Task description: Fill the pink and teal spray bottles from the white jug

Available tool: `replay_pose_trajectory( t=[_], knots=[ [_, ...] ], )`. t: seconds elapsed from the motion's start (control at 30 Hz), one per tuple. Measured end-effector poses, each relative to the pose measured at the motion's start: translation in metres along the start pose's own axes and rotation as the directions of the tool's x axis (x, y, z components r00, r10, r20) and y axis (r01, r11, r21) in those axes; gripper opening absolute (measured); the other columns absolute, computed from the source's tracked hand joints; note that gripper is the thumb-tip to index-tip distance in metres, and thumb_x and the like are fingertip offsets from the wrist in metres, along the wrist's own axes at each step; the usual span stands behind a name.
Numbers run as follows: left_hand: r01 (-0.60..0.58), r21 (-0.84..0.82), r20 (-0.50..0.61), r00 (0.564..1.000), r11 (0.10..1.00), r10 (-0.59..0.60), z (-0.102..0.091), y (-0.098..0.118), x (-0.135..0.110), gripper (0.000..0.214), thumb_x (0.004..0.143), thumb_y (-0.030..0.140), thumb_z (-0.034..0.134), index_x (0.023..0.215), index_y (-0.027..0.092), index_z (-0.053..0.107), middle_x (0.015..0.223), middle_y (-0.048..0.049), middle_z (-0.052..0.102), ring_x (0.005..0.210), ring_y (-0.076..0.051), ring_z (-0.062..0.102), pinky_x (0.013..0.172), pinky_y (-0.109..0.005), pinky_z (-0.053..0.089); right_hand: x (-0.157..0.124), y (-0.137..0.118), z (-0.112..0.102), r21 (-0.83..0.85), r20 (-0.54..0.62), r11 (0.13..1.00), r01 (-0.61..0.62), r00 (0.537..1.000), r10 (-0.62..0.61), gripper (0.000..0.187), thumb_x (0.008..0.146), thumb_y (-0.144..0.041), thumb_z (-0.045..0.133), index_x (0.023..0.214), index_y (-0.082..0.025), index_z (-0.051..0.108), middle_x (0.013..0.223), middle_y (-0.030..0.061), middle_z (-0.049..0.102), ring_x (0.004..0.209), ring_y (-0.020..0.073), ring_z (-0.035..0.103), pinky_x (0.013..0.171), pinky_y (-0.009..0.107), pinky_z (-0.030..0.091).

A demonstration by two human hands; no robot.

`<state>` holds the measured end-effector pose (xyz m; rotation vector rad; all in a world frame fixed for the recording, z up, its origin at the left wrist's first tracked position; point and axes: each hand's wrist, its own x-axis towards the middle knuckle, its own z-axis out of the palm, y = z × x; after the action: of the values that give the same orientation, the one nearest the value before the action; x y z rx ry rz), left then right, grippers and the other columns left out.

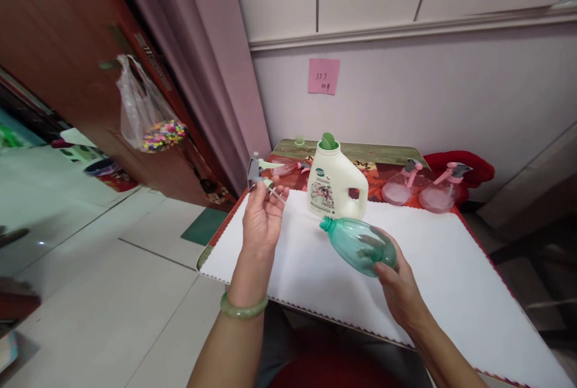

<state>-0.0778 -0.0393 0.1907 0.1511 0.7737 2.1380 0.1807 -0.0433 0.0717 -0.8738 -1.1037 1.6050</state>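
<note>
My left hand [264,214] is closed round a grey and pale green spray nozzle [256,172], whose thin tube sticks out past my fingers. In my right hand [401,286] is a clear green plastic bottle [358,244], gripped near its base and tilted on its side. The bottle's neck is uncapped and points left, and it looks empty. Just behind it a cream detergent jug [333,184] stands upright on the table, with green showing at its mouth. Neither hand touches the jug.
Two pink spray bottles [399,187] [439,193] stand at the back right, near a red cloth [478,166]. Another pink spray bottle [286,166] lies behind the jug's left side, near a small green cap [299,140]. White sheeting [451,292] covers the table's front.
</note>
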Motion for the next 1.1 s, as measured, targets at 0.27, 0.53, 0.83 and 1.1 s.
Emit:
replay_pose_trajectory(
  t=[0.27,0.53,0.83,1.1],
  knots=[
    [0.09,0.019,0.029,0.995,0.996,-0.09,0.008,-0.023,-0.013,0.01,0.097,0.016,0.058,0.095,0.013,0.067,0.094,-0.009,0.077,0.074,-0.014,0.071,0.087,-0.033,0.058,0.002,-0.004,0.012,-0.031,0.018,0.999,0.018,1.0,-0.018,0.077,0.073,-0.049,0.079,0.141,-0.032,0.048,0.138,0.0086,0.059,0.124,0.0298,0.056,0.096,0.041,0.05],
    [0.262,0.012,0.133,0.956,0.965,-0.262,0.009,-0.049,-0.035,0.014,0.096,0.021,0.061,0.103,0.014,0.071,0.1,-0.008,0.076,0.085,-0.016,0.073,0.092,-0.033,0.055,0.004,-0.013,0.039,-0.106,-0.011,0.982,0.157,0.987,-0.159,0.085,0.067,-0.045,0.088,0.138,-0.032,0.044,0.139,0.0111,0.057,0.118,0.0279,0.061,0.092,0.042,0.056],
    [0.331,0.059,0.175,0.925,0.942,-0.336,0.007,-0.055,-0.047,0.022,0.095,0.03,0.062,0.101,0.013,0.074,0.097,-0.0104,0.077,0.094,-0.019,0.073,0.098,-0.033,0.052,-0.004,-0.006,0.043,-0.461,-0.029,0.766,0.448,0.855,-0.518,0.088,0.068,-0.036,0.09,0.141,-0.029,0.041,0.147,0.0168,0.049,0.122,0.0323,0.059,0.091,0.05,0.058],
    [0.25,0.072,0.161,0.952,0.966,-0.259,0.014,-0.055,-0.057,0.013,0.088,0.024,0.072,0.096,0.014,0.074,0.091,-0.006,0.077,0.085,-0.016,0.072,0.093,-0.031,0.053,0.002,-0.011,0.035,-0.707,0.205,0.284,0.648,0.572,-0.794,0.091,0.07,-0.035,0.089,0.145,-0.032,0.038,0.137,0.0156,0.056,0.126,0.0385,0.057,0.1,0.063,0.053]
  ],
)
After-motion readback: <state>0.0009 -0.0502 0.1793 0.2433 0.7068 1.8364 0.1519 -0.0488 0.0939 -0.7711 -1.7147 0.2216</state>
